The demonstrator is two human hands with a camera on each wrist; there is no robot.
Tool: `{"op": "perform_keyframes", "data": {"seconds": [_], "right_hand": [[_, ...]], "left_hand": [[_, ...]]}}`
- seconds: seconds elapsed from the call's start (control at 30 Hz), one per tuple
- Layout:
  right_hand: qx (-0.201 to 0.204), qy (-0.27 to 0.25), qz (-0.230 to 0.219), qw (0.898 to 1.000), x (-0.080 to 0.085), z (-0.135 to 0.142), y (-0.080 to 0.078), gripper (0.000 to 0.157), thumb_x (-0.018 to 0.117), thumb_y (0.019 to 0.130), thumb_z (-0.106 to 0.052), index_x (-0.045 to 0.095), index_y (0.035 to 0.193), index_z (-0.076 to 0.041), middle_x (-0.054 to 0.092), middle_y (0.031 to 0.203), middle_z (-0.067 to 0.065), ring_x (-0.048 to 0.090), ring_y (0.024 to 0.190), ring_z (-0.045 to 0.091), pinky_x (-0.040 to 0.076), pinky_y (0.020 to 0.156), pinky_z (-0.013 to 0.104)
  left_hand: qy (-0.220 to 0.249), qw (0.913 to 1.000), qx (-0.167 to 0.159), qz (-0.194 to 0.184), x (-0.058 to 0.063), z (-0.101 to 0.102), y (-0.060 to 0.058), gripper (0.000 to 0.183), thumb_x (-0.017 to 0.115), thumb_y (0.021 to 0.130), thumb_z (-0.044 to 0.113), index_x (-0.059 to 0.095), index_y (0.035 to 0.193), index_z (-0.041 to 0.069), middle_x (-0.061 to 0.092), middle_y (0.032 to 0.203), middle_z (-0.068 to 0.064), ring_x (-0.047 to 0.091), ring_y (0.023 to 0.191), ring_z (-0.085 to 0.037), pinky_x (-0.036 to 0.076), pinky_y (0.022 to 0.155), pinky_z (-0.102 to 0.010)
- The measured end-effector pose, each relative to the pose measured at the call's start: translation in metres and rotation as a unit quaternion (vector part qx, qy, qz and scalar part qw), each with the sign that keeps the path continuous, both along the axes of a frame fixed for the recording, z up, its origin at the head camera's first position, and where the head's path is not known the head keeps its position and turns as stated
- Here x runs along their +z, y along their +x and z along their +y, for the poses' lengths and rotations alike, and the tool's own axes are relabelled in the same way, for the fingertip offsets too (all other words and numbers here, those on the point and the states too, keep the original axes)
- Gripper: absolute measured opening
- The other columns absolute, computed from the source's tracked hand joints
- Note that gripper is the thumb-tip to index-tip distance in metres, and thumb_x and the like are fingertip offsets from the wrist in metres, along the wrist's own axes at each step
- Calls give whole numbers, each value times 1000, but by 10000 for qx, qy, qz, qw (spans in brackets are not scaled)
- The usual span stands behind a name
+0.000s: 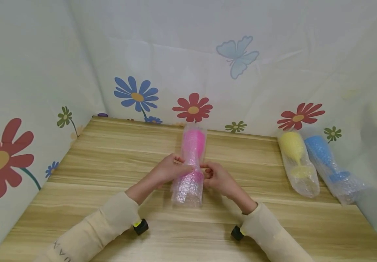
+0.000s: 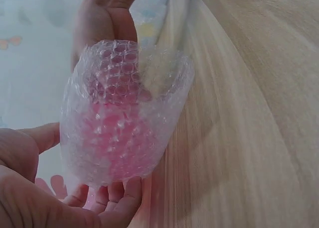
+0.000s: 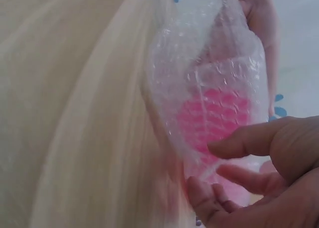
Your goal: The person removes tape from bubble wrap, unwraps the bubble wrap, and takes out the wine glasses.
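A pink goblet (image 1: pixel 195 142) lies on the table inside bubble wrap (image 1: pixel 188 193), its bowl toward the wall and its base toward me. From the left, my left hand (image 1: pixel 169 169) grips the wrapped goblet near the stem, thumb laid across the top. Opposite it, my right hand (image 1: pixel 219 178) holds the right side of the wrap with bent fingers. In the left wrist view, the left fingers (image 2: pixel 130 198) reach under the bundle. The right thumb (image 3: pixel 232 144) presses on the wrap in the right wrist view, with the other fingers at its lower side.
On the right of the wood-grain table (image 1: pixel 109 153) lie a yellow goblet (image 1: pixel 292 145) and a blue goblet (image 1: pixel 320 149), both in bubble wrap, side by side. A white cloth wall (image 1: pixel 175 65) printed with flowers stands behind and at both sides.
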State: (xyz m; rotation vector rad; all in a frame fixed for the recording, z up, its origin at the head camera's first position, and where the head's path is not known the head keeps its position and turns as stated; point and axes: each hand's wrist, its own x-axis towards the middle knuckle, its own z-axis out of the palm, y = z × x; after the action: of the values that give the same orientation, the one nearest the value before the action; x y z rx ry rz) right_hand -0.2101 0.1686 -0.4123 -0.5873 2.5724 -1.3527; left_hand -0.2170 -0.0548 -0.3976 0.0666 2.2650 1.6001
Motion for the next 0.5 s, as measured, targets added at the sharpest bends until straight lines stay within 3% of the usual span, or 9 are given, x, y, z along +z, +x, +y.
{"op": "perform_keyframes", "data": {"seconds": [0.1, 0.27, 0.4, 0.5], "right_hand": [[-79, -215, 381, 9990, -4, -6, 1, 43, 65, 73, 22, 58, 116, 18, 51, 84, 17, 47, 76, 23, 40, 64, 23], [-26, -247, 965, 9950, -10, -11, 6, 40, 60, 67, 25, 52, 103, 10, 54, 89, 14, 55, 81, 28, 51, 69, 27], [573, 147, 1185, 9912, -6, -7, 8, 37, 57, 74, 23, 54, 108, 7, 62, 94, 14, 62, 86, 28, 58, 75, 36], [820, 158, 867, 9927, 2, -2, 8, 28, 50, 88, 16, 61, 113, 9, 68, 101, 16, 66, 92, 27, 59, 80, 40]], "left_hand": [[-5, 10000, 28, 45, 1, 1, 2, 53, 80, 90, 34, 51, 122, 3, 59, 117, -17, 64, 96, -28, 58, 74, -35], [-115, 9999, 99, 80, 3, 2, 5, 56, 81, 89, 34, 49, 122, 2, 57, 119, -18, 65, 96, -28, 59, 74, -37], [-394, 9990, 149, 132, 3, 3, 6, 57, 82, 88, 36, 49, 121, 3, 57, 116, -16, 64, 95, -27, 59, 73, -36], [-556, 9980, 166, 238, 2, 3, 6, 57, 83, 87, 38, 49, 118, 4, 58, 112, -16, 63, 92, -26, 58, 71, -34]]}}
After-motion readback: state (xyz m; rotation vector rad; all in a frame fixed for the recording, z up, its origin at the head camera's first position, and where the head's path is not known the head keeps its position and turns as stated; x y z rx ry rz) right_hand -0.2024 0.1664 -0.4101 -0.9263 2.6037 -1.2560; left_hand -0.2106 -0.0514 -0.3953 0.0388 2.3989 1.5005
